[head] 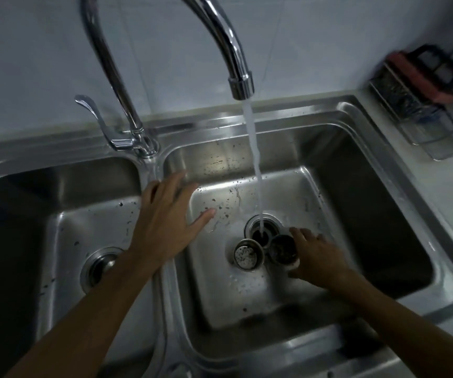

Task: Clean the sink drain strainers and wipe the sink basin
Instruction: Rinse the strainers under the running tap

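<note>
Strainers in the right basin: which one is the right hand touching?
The dark strainer right of the drain; right hand rests on it. The shiny strainer sits apart.

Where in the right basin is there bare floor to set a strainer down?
Bare floor lies near the front wall of the right basin, below the right hand. Crowded around the drain: both strainers, light and dark, plus the running stream.

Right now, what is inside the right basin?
Two strainers, one lighter and one darker, lie beside the open drain. The right hand holds the darker one, covering its far side.
</note>
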